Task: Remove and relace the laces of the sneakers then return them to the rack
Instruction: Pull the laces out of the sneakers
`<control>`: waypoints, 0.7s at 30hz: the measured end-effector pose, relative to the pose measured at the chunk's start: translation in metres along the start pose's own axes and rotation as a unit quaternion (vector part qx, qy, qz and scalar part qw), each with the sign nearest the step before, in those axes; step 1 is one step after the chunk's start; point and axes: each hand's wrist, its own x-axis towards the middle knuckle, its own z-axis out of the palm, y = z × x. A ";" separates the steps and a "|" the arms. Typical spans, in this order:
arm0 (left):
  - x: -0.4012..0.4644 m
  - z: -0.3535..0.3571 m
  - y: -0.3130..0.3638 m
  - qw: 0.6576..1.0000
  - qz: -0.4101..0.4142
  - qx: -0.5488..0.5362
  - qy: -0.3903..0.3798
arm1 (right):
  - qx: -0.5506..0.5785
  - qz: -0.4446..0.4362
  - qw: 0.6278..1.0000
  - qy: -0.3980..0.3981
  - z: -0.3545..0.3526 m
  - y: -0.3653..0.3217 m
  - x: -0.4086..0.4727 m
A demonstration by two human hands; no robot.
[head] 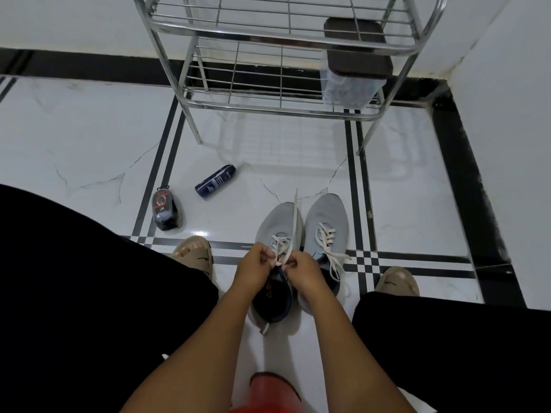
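Two grey sneakers stand side by side on the tiled floor between my feet. The left sneaker (274, 225) has a white lace (293, 219) partly threaded, one end lying forward over its toe. My left hand (253, 266) and my right hand (301, 271) both pinch this lace at the top eyelets, close together above the dark opening. The right sneaker (326, 225) is laced, its loose ends trailing toward the heel. The metal rack (268, 111) stands beyond the shoes against the wall.
A dark blue spray can (215, 181) lies on the floor left of the shoes, and a black polish bottle (165, 210) sits nearer me. A dark-lidded container (351, 73) rests on the rack's right side. My sandalled feet flank the sneakers. A red object (272, 389) is below.
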 end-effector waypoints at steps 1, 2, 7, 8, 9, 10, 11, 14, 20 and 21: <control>-0.001 0.000 0.000 1.000 0.002 0.025 -0.010 | -0.021 -0.002 1.000 0.007 0.002 0.002 0.001; -0.002 0.000 0.000 0.998 0.010 0.057 -0.012 | -0.026 0.005 0.999 0.019 0.004 0.004 0.000; -0.006 0.000 0.001 0.995 0.040 0.093 0.020 | 0.192 0.089 0.976 0.052 0.008 0.003 -0.008; -0.004 0.000 0.007 0.998 0.009 0.052 0.020 | 0.242 0.093 0.965 0.039 0.004 0.000 -0.008; -0.002 0.000 0.014 0.999 -0.034 -0.007 0.024 | 0.285 0.092 0.954 0.026 0.001 -0.003 -0.009; 0.000 -0.001 0.021 0.991 -0.085 -0.096 0.034 | 0.321 0.094 0.942 0.018 -0.004 -0.008 -0.012; 0.002 -0.004 0.028 0.967 -0.138 -0.209 0.054 | 0.359 0.096 0.928 0.016 -0.008 -0.011 -0.013; 0.011 -0.024 0.025 0.830 -0.216 -0.493 0.145 | 0.538 0.102 0.834 0.064 -0.026 -0.018 -0.010; 0.008 -0.040 0.034 0.825 -0.244 -0.412 0.301 | 0.630 0.082 0.746 0.197 -0.068 -0.026 -0.001; 0.002 -0.037 0.036 0.867 -0.241 -0.307 0.309 | 0.534 0.098 0.811 0.219 -0.067 -0.025 -0.002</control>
